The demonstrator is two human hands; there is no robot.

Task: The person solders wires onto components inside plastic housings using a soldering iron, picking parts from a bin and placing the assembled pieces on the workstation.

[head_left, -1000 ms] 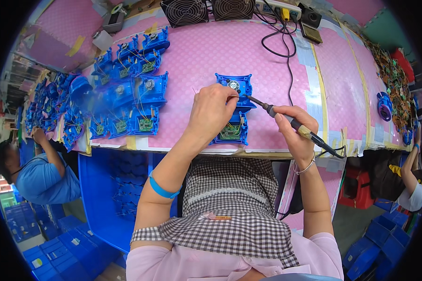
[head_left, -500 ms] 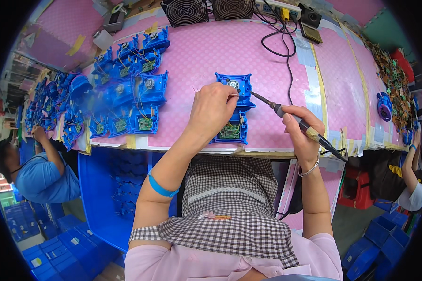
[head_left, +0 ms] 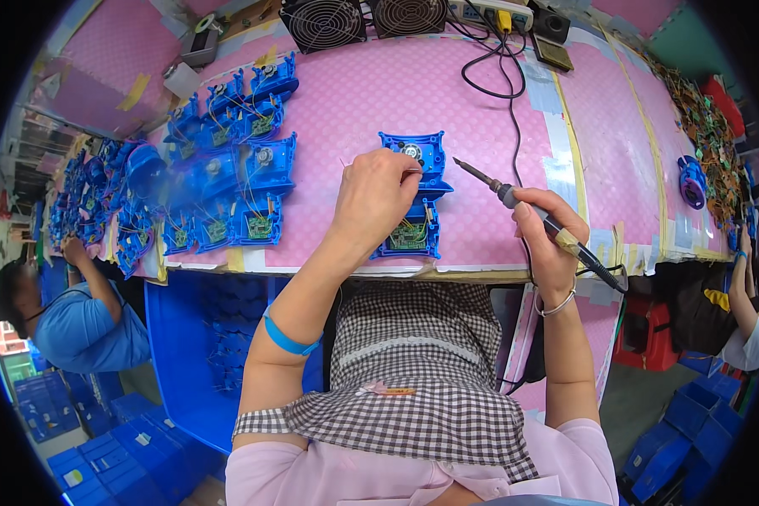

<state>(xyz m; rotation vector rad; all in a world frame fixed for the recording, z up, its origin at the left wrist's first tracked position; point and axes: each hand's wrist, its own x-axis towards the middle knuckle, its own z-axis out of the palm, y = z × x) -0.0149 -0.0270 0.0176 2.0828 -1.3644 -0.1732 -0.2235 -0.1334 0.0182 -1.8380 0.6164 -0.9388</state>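
Blue far shell [head_left: 433, 158]: lies on the pink bench [head_left: 346, 101], right of its middle on my feed, with a round speaker [head_left: 411, 152] in it.
Near shell [head_left: 433, 230]: just nearer, close to the bench's near edge, holding a green board [head_left: 408, 236].
Left hand [head_left: 369, 190]: closed in a pinch at the left of the far shell, fingertips near the speaker; I read it as gripping a thin strand [head_left: 342, 161], one end poking out on the left, the other too small for me to tell.
Right hand [head_left: 557, 236]: wrapped around the iron's handle, right of both shells.
Iron [head_left: 507, 195]: slants far and left, its tip just beside the far shell's right side, a gap showing to me.
Cable [head_left: 515, 139]: black, running from the far edge toward the right hand.
Left rows [head_left: 266, 169]: more blue shells with boards and speakers, partly blurred.
Far edge: two fans [head_left: 323, 21], then a power strip [head_left: 487, 13] with a yellow plug [head_left: 504, 22].
Right side: one blue part [head_left: 692, 182] beside a brownish heap [head_left: 708, 126].
Below: a blue bin [head_left: 173, 363], left of the checked apron [head_left: 413, 325].
Neighbour: at far left I see a person in blue [head_left: 88, 329].
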